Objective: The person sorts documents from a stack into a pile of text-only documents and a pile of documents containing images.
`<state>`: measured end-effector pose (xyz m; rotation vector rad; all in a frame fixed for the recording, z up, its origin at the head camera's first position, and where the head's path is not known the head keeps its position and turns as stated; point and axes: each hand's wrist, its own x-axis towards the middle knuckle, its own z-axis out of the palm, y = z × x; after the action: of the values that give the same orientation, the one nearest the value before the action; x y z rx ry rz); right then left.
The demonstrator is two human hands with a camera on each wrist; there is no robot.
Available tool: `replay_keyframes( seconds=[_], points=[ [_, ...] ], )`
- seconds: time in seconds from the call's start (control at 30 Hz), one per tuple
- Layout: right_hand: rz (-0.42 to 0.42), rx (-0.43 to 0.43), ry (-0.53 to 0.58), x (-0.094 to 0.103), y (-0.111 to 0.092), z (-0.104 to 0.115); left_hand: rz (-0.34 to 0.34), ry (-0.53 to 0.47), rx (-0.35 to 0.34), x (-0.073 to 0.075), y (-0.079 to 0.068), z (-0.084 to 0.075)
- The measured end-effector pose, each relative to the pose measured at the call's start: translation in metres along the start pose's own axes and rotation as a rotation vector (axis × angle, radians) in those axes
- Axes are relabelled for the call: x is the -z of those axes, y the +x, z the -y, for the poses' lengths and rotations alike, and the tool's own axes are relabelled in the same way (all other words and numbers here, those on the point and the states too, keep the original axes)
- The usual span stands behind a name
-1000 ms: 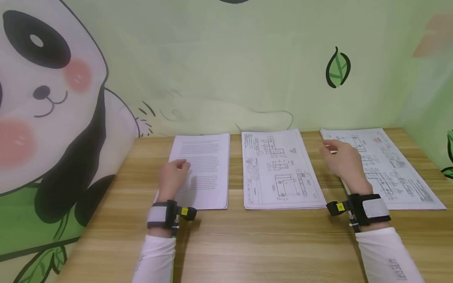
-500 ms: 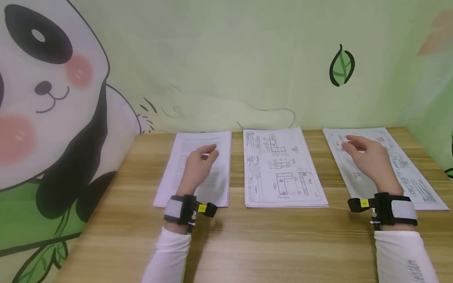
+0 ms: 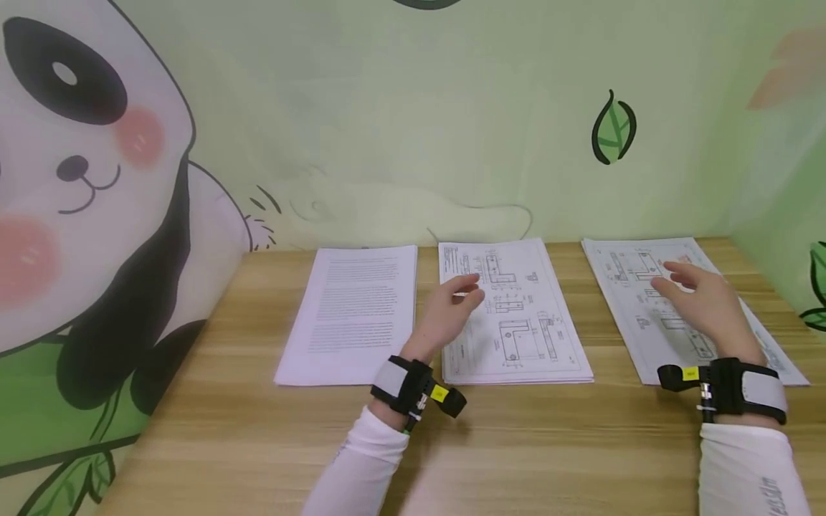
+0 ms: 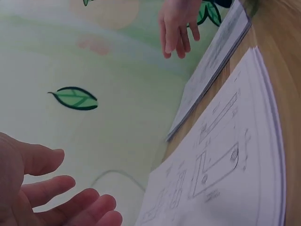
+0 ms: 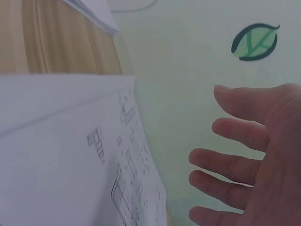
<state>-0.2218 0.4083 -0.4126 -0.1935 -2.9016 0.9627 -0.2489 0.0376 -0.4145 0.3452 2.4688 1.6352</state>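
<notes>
Table point(image 3: 548, 459) ran wide, with right drawing stack point(image 3: 652, 315), middle drawing stack point(image 3: 523, 315) and text stack point(image 3: 351, 308) on left, gaps between, guessing so sheets wouldn't mix. Left hand point(image 3: 447, 315) hovered over middle drawing stack's left side, right hand point(image 3: 710, 304) over right drawing stack, fingers and thumbs apart, nothing gripped, probably raised so pages wouldn't get dragged

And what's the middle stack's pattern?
Middle stack: dark line drawings on white, clearest in the head view.
</notes>
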Motion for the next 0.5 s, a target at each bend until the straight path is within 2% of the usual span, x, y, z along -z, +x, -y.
replay_keyframes(
  seconds=[0.27,0.5],
  points=[
    [0.074,-0.108,-0.03,0.007,-0.002,-0.023,0.108,-0.038,-0.024,-0.064,0.006,-0.016],
    [0.088,-0.222,-0.037,0.009,-0.005,-0.035,0.193,-0.113,0.022,-0.111,0.006,-0.022]
  ],
)
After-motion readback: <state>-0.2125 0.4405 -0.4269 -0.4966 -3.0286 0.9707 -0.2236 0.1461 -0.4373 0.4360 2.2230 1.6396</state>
